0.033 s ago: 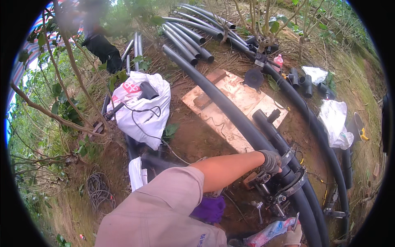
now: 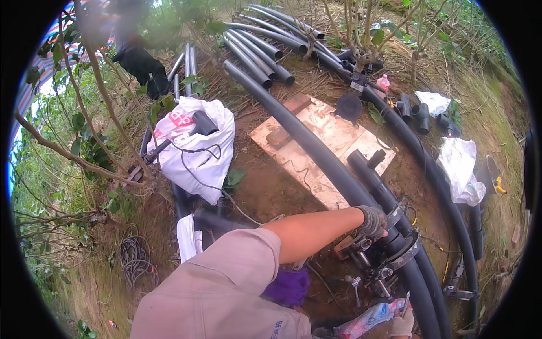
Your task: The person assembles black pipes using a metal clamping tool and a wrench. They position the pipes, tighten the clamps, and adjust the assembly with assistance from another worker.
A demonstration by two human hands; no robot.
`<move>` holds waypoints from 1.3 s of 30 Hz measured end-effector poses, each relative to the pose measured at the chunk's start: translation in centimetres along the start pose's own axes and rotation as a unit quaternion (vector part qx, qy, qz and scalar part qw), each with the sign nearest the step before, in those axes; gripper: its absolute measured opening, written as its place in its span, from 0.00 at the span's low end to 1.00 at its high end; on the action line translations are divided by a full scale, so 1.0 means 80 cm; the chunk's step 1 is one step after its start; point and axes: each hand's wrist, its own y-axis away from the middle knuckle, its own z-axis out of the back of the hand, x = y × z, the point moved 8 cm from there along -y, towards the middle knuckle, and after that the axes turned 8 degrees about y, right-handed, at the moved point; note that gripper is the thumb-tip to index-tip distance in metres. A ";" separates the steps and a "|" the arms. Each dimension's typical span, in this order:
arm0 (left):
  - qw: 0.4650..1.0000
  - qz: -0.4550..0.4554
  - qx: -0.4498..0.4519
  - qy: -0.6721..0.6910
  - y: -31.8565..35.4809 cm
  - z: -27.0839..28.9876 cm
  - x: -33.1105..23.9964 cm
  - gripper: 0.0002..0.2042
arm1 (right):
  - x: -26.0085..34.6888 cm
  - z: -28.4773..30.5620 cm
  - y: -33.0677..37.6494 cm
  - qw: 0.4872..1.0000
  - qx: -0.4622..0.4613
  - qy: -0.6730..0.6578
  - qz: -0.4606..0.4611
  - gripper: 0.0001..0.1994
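Observation:
My left hand (image 2: 372, 222), in a dark grey glove, reaches across to a black pipe (image 2: 316, 147) and is closed on a metal pipe clamp (image 2: 399, 254) fixed round it. The clamp frame has several rings and bolts. At the lower edge, partly cut off, my right hand (image 2: 402, 325) wears a pale glove and grips a slim metal tool (image 2: 406, 304) standing upright; its kind cannot be made out. Beside the clamped pipe lies a second black pipe with a short branch (image 2: 372, 169). Below the clamp, a metal T-handled tool (image 2: 355, 287) lies on the soil.
A dusty board (image 2: 299, 141) lies under the pipe. White sacks (image 2: 203, 152) and a coiled cable (image 2: 137, 263) are at left, a purple cloth (image 2: 288, 287) below my arm. A long curved pipe (image 2: 420, 152) runs along the right; loose pipes (image 2: 248, 59) lie behind. A person's dark-clothed leg (image 2: 141, 68) shows far left.

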 end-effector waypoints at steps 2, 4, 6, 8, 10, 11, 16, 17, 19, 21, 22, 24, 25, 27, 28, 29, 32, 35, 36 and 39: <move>1.000 -0.003 0.013 0.003 -0.005 0.000 0.009 0.20 | 0.005 -0.003 -0.005 1.000 -0.006 -0.006 0.018 0.12; 1.000 -0.006 0.020 0.004 -0.007 -0.001 0.017 0.20 | 0.006 -0.009 -0.009 0.999 -0.014 -0.010 0.034 0.12; 1.000 -0.014 0.016 0.004 -0.009 0.001 0.013 0.20 | 0.006 -0.002 -0.005 0.998 -0.033 -0.017 0.056 0.13; 0.999 -0.020 0.032 -0.016 -0.012 0.000 0.007 0.19 | 0.004 0.002 0.001 0.996 -0.045 -0.024 0.066 0.14; 0.999 -0.014 0.044 -0.025 -0.012 -0.002 0.012 0.20 | 0.035 0.008 0.009 0.999 -0.017 -0.032 0.022 0.15; 0.998 -0.011 0.047 -0.026 -0.012 -0.002 0.013 0.20 | 0.047 0.011 0.011 0.999 -0.006 -0.037 0.000 0.16; 0.999 -0.030 0.007 -0.042 -0.009 -0.001 0.011 0.20 | 0.025 0.007 0.005 0.997 0.036 0.049 -0.036 0.14; 0.999 -0.034 0.010 -0.041 -0.009 -0.002 0.010 0.20 | 0.018 0.004 0.003 0.997 0.039 0.057 -0.036 0.14; 0.998 -0.042 0.016 -0.038 -0.011 -0.002 0.006 0.19 | 0.003 0.003 0.000 0.996 0.025 0.073 -0.039 0.12; 0.998 -0.044 0.011 -0.034 -0.012 -0.004 0.012 0.19 | -0.001 -0.002 -0.001 0.996 0.025 0.080 -0.042 0.10; 0.998 -0.046 0.009 -0.031 -0.013 -0.004 0.014 0.19 | -0.003 -0.004 -0.001 0.995 0.029 0.081 -0.045 0.10; 0.999 -0.031 0.009 -0.023 -0.009 -0.004 0.013 0.19 | -0.002 -0.006 0.000 0.994 0.054 0.071 -0.063 0.09; 1.000 -0.023 0.008 -0.019 -0.007 -0.003 0.012 0.19 | -0.001 -0.005 0.001 0.994 0.052 0.072 -0.063 0.09; 0.999 -0.004 0.036 -0.033 -0.008 -0.003 0.013 0.20 | 0.003 -0.003 0.002 0.994 0.047 0.075 -0.064 0.09; 0.998 0.006 0.049 -0.040 -0.008 -0.004 0.014 0.22 | 0.003 -0.004 0.002 0.995 0.041 0.073 -0.054 0.09; 0.998 0.006 0.050 -0.038 -0.008 -0.004 0.012 0.22 | 0.001 -0.004 0.002 0.996 0.035 0.071 -0.043 0.10; 0.998 0.006 0.050 -0.031 -0.007 -0.003 0.009 0.22 | -0.008 -0.007 0.001 0.998 0.029 0.047 -0.034 0.10; 0.999 0.012 0.047 -0.024 -0.005 -0.002 0.011 0.22 | -0.011 -0.009 -0.001 0.998 0.033 0.043 -0.027 0.10; 0.999 0.012 0.047 -0.021 -0.006 -0.003 0.013 0.22 | -0.011 -0.009 -0.001 0.998 0.035 0.047 -0.024 0.10; 0.998 0.009 0.048 -0.027 -0.007 -0.004 0.012 0.22 | -0.011 -0.008 0.000 0.998 0.037 0.056 -0.021 0.10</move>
